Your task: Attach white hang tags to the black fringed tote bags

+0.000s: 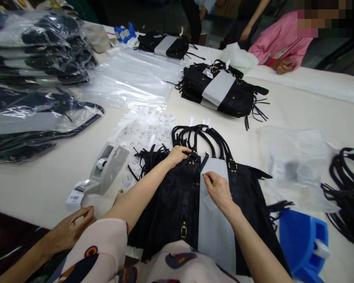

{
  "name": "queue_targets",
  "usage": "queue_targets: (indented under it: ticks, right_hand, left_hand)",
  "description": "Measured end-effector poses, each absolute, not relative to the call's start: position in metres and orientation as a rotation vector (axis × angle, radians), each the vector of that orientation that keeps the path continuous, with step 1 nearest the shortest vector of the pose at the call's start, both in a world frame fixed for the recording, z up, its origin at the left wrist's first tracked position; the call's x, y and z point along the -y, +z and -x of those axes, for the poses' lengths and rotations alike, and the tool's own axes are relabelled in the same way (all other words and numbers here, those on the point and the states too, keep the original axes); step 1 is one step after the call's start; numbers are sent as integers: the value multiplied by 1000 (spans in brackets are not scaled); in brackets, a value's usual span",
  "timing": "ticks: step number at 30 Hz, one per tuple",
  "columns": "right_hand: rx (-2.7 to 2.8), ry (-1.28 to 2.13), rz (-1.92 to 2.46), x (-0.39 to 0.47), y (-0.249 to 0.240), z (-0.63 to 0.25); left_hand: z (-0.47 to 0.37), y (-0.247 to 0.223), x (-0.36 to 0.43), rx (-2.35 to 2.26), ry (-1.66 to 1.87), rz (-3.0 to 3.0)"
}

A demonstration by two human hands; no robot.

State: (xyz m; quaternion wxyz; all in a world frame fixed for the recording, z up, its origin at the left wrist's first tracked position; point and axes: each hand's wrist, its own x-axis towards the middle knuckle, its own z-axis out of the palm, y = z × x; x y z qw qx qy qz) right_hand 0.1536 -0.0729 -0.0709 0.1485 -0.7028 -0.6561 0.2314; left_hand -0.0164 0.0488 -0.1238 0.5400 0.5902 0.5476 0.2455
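Observation:
A black handbag lies flat before me, with a pale paper band round its middle and black looped handles pointing away. My left hand is at the base of the left handle, fingers pressed together by its brass-coloured buckle. Over the paper band, my right hand pinches what looks like a thin string that runs toward the buckle. A small translucent tag lies on the band beside my right hand.
Bagged goods are piled at the left. A grey tape dispenser and a co-worker's hand are left of the bag; a blue dispenser is right. Beyond lie loose labels, plastic sheets and more black bags.

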Motion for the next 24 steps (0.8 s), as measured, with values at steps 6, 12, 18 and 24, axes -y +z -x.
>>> queue_targets:
  ticks: [6,12,18,24]
  right_hand:
    - [1862,648,2009,51,-76,-138]
    - [1914,691,2067,19,-78,-121]
    - [2128,760,1938,23,-79,-143]
    - [1974,887,1959,37,-88,-166]
  left_hand:
    - [19,-123,-49,-1212,599,-1445]
    - [21,-118,-51,-1176,448,-1824]
    - [34,-92,-37,-1368,108,-2348]
    - [49,-76,-16,-1434,16,-2568]
